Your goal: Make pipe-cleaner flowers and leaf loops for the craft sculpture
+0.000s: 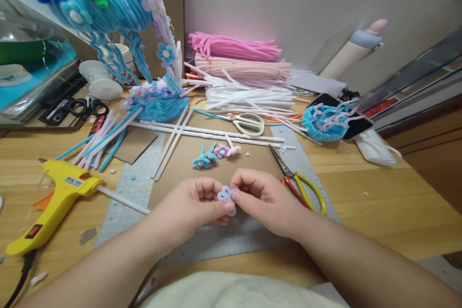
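Between my two hands is a small pale lilac pipe-cleaner flower (224,194) with looped petals. My left hand (200,204) pinches it from the left, thumb in front. From the right, the thumb and fingertips of my right hand (258,197) close on its other side, covering part of it. Just beyond my hands lie a blue pipe-cleaner flower (201,161) and a lilac-pink one (222,150) on brown cardboard (169,190). Scissors with red and yellow handles (301,187) lie beside my right hand.
A yellow glue gun (59,197) with a clear glue stick lies at left. Pink bundles (234,47) and white pipe cleaners (249,96) line the back. A blue hanging pipe-cleaner piece (119,7) rises at back left. Light-handled scissors (249,124) and a phone (361,125) lie farther back.
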Tool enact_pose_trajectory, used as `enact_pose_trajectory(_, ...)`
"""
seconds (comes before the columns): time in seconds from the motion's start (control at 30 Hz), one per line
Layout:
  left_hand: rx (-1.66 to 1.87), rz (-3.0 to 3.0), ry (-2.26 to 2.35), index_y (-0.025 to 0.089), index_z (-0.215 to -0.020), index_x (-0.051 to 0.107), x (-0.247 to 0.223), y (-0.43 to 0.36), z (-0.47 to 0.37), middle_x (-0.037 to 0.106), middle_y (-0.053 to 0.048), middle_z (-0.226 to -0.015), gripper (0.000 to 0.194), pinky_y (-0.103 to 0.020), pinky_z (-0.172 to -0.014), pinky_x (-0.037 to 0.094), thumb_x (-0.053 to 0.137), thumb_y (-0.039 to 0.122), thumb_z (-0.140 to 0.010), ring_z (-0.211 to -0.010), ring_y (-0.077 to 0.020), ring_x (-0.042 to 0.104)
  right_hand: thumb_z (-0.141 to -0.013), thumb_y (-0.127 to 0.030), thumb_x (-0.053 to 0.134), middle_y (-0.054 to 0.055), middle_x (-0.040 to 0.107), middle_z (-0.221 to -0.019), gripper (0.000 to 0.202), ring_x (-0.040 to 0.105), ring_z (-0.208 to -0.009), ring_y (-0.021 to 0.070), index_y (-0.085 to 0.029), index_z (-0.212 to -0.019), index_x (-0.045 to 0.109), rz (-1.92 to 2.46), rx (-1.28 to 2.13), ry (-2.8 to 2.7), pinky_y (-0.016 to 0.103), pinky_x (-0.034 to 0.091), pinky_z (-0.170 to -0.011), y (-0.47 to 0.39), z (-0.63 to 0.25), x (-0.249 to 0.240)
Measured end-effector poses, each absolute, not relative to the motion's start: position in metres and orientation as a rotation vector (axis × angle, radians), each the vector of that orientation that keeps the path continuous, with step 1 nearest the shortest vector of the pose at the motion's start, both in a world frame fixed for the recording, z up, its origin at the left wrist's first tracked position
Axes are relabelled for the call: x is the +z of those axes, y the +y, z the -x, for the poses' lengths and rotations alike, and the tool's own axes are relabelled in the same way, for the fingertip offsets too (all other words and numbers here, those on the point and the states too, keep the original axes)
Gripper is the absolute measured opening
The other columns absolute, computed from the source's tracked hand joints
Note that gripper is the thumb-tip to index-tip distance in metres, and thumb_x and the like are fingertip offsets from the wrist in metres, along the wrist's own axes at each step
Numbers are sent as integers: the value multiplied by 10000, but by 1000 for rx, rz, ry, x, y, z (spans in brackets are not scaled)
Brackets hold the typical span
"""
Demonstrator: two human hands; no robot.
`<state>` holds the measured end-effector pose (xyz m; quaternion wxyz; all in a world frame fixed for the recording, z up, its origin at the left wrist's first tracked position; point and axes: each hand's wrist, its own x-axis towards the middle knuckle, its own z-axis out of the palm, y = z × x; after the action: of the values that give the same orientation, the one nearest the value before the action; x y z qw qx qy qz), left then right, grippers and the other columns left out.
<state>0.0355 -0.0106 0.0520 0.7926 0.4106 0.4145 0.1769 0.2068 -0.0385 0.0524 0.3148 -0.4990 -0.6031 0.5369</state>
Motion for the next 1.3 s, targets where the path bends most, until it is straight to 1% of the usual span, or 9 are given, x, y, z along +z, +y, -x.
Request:
enact_pose_trajectory(0.17, 334, -894, 918, 115, -712, 629, 55, -11, -37, 605, 20, -623, 260, -243, -645, 467, 784, 275, -579, -597, -96, 559, -804, -172, 514, -41, 468, -580, 135, 396, -535, 74, -153, -674, 545, 1292, 1344, -1785, 187, 314, -492, -36, -208, 60)
enact_pose_trajectory(0.3, 350, -935, 861, 127, -683, 614, 53, -10, -35, 593, 38, -604, 185, -199, -600, 427, 763, 215, -615, -584, -75, 532, -812, -202, 521, -41, 471, -576, 152, 384, -528, 73, -151, -671, 545, 1258, 1479, -1695, 190, 304, -483, -37, -208, 61)
enact_pose_trajectory(0.4, 418, -933, 822, 140, -694, 610, 50, -10, -34, 628, 33, -626, 163, -191, -617, 423, 748, 216, -652, -609, -76, 550, -811, -229, 535, -47, 463, -565, 164, 370, -519, 70, -152, -667, 540, 1257, 1500, -1574, 191, 300, -477, -39, -206, 60)
enact_pose_trajectory(0.53, 509, -895, 791, 148, -688, 593, 48, -11, -34, 656, 22, -624, 167, -200, -639, 433, 746, 211, -664, -622, -87, 574, -795, -211, 541, -34, 513, -586, 168, 434, -546, 78, -159, -636, 520, 1253, 1407, -1469, 201, 351, -521, -41, -201, 59)
enact_pose_trajectory(0.63, 585, -845, 778, 148, -686, 591, 48, -14, -36, 656, 17, -634, 158, -204, -649, 435, 735, 212, -681, -634, -91, 575, -778, -224, 555, -24, 534, -602, 166, 481, -571, 91, -166, -628, 514, 1217, 1420, -1338, 216, 388, -551, -42, -196, 57)
enact_pose_trajectory(0.83, 731, -736, 782, 146, -661, 594, 48, -18, -42, 651, 26, -623, 142, -176, -605, 419, 724, 193, -692, -611, -75, 568, -764, -254, 579, -59, 470, -517, 182, 363, -460, 62, -171, -615, 517, 1230, 1416, -1161, 204, 290, -449, -43, -189, 54)
enact_pose_trajectory(1.07, 775, -714, 836, 147, -636, 590, 45, -21, -44, 646, 33, -595, 166, -164, -584, 422, 745, 198, -668, -581, -66, 558, -788, -254, 561, -71, 411, -503, 218, 324, -464, 59, -172, -603, 480, 1273, 1370, -1097, 203, 261, -445, -49, -183, 49)
enact_pose_trajectory(1.17, 755, -710, 831, 147, -662, 592, 45, -18, -43, 646, 29, -622, 162, -175, -607, 440, 746, 195, -668, -603, -75, 567, -813, -291, 553, -72, 401, -528, 222, 325, -471, 59, -174, -641, 474, 1255, 1331, -1091, 198, 277, -452, -51, -182, 43)
enact_pose_trajectory(1.3, 762, -659, 806, 149, -694, 595, 44, -13, -41, 649, 20, -656, 121, -172, -614, 446, 703, 195, -723, -604, -71, 566, -849, -365, 488, -49, 475, -630, 181, 393, -485, 69, -192, -797, 482, 1199, 1503, -1075, 191, 310, -435, -50, -185, 39)
